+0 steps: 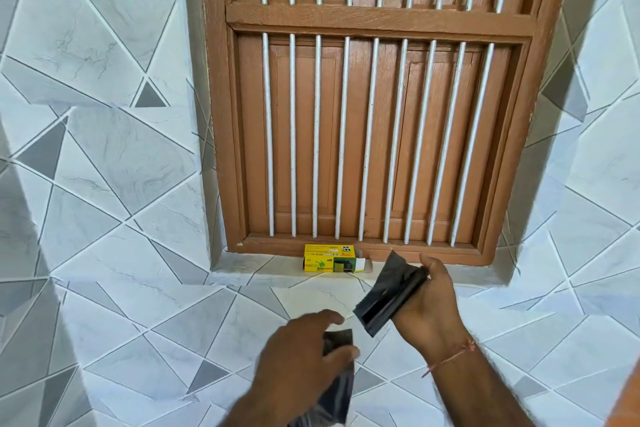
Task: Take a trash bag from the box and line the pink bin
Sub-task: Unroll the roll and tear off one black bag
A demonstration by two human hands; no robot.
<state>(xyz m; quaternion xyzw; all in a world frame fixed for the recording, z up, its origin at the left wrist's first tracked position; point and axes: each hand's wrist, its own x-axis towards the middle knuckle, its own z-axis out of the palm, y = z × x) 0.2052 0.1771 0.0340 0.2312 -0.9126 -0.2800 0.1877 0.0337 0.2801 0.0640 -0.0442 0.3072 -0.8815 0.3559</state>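
The yellow and green trash bag box (pixel 330 259) lies on its side on the tiled sill, its right end flap open. My right hand (pixel 429 302) holds a folded stack of black trash bags (pixel 389 291), raised a little right of the box. Lower down, my left hand (pixel 301 357) grips a separate black trash bag (pixel 337 388) that hangs down from its fingers. The two black pieces are apart. No pink bin is in view.
A brown wooden window (pixel 374 114) with white vertical bars and closed shutters fills the wall above the sill (pixel 263 269). Grey and white tiles with diagonal lines cover the walls on both sides and below the sill.
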